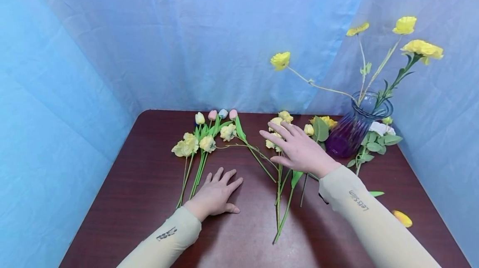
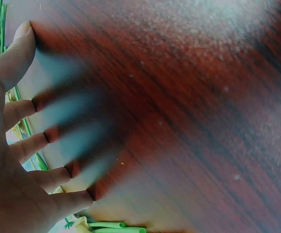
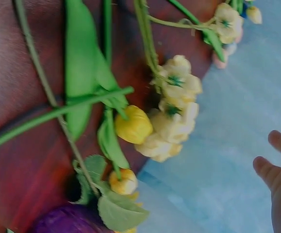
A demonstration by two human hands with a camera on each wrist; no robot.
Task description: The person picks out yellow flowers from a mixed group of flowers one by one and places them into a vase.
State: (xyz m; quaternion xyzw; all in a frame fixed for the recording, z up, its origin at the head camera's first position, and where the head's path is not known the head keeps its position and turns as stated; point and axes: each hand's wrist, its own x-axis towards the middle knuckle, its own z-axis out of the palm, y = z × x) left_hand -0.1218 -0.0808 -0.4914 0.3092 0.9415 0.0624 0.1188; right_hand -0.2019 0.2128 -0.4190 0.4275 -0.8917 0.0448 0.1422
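My left hand [image 1: 215, 195] touches the dark wooden table with its fingers spread; in the left wrist view its fingertips meet the surface. Just beyond it lie long-stemmed pale yellow flowers [image 1: 186, 145] and several tulips [image 1: 200, 118] in white, pink and blue. Raised over another group of stems, my right hand [image 1: 301, 151] has its fingers extended and holds nothing. Under it are pale yellow blossoms [image 3: 174, 116], partly hidden by the hand in the head view. A yellow tulip [image 3: 133, 125] and broad green leaves [image 3: 79, 63] lie beside them.
At the back right stands a blue-purple glass vase [image 1: 346, 129] with several tall yellow flowers [image 1: 422, 48] spreading upward. Beside it lies a white rose [image 1: 381, 128] with leaves. An orange-yellow tulip [image 1: 402, 218] lies near the right edge. Blue curtains [image 1: 224, 43] enclose the table.
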